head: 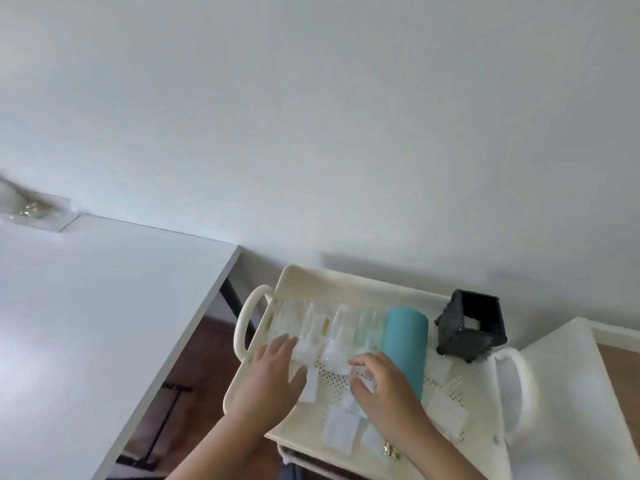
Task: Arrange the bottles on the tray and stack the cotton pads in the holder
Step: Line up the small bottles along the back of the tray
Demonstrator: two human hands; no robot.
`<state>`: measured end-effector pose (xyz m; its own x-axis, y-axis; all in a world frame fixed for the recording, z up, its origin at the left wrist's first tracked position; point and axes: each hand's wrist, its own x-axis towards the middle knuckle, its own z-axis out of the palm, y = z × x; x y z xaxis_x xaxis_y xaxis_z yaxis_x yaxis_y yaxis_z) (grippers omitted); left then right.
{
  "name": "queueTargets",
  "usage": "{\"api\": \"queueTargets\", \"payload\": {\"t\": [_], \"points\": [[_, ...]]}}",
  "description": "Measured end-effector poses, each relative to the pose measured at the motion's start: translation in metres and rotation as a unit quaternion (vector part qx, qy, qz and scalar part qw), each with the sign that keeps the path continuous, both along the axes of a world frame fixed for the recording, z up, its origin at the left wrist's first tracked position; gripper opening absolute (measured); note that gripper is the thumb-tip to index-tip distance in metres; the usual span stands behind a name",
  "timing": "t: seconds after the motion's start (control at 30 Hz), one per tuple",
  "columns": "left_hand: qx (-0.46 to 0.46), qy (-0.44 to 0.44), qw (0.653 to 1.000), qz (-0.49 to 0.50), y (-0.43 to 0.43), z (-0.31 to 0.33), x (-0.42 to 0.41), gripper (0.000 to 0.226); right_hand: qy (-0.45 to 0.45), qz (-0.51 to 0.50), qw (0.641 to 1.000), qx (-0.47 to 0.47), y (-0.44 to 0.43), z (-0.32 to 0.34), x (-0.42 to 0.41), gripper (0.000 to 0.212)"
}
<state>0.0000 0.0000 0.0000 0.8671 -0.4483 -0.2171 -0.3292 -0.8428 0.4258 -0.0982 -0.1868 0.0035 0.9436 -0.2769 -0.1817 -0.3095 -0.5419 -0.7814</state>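
**Both hands on the clear bottles in the tray**

A cream perforated tray (pixel 398 292) with loop handles holds a row of clear bottles (pixel 332 337) lying side by side, a teal bottle (pixel 406 344) at their right. The left hand (pixel 273 372) rests flat, grip released, on the leftmost bottles' near ends. The right hand (pixel 384 386) curls its fingers at the bottles' caps; whether its grip grasps one, I cannot tell. White cotton pads (pixel 341 429) lie scattered on the tray's near half. The black holder (pixel 471 327) stands at the far right.
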Motion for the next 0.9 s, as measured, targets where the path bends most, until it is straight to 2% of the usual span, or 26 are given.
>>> {"api": "queueTargets", "payload": {"t": [0.13,0.37,0.57,0.9], "points": [[0.009,-0.002,1.000,-0.003,-0.001,-0.009,0.016,0.063,-0.007,0.053,0.991,-0.122,0.014,-0.009,0.034,0.037],[0.020,0.001,1.000,-0.017,-0.001,-0.030,0.033,0.063,0.016,0.150,0.940,-0.305,0.035,-0.029,0.073,0.060],[0.001,0.001,0.999,-0.046,0.007,-0.042,0.042,0.068,0.071,0.167,0.917,-0.355,0.050,-0.050,0.088,0.072],[-0.018,0.003,0.999,-0.041,0.009,-0.051,0.043,0.071,0.065,0.102,0.916,-0.384,0.064,-0.058,0.099,0.068]]}}
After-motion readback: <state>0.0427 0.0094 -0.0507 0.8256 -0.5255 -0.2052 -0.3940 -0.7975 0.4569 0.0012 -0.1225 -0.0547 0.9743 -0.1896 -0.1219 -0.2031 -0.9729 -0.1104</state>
